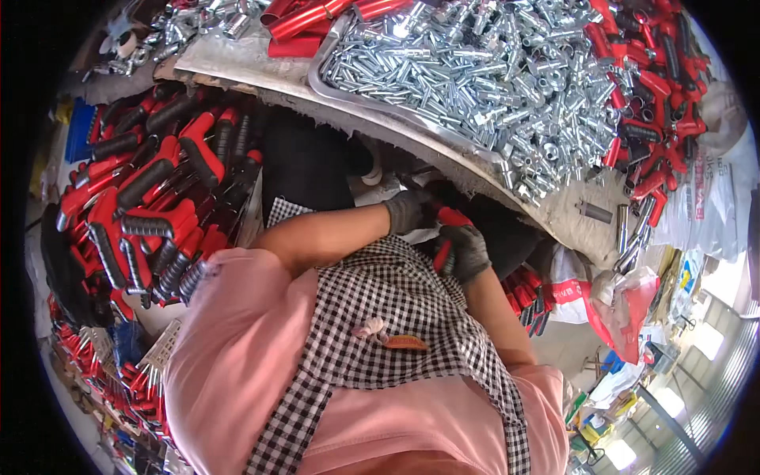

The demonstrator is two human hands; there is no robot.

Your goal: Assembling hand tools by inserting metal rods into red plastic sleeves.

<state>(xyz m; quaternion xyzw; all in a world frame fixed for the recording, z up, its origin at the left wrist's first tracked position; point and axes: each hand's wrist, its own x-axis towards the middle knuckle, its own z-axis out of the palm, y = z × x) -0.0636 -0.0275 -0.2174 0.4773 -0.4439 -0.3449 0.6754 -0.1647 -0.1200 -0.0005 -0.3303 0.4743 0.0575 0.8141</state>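
1. Left hand, in a dark grey knit glove, is curled narrow round the top end of a red plastic tool handle w/ black grip; fingers are closed on it.
2. Right hand, same kind of grey glove, is wrapped tight round the lower part of that same handle, just below & to the right of the left hand; the two gloves are nearly touching.
3. The handle sits betw. both hands, tilted, close in front of the person's chest, below the tabletop edge. Most of it is hidden by the gloves.
4. Person wears a pink short-sleeve top and a black & white checked apron; both bare forearms come up to meet at the middle.
5. On the tabletop above: a big heap of shiny silver metal shafts & sockets, w/ a curved metal rim along its near side.
6. Right of that heap: a pile of red & black handles; a few loose metal rods lie near the tabletop's right end.
7. Left of the person: a large stack of red & black grip handles, well apart from the hands.
8. Lower right: a red & white plastic bag by the floor.
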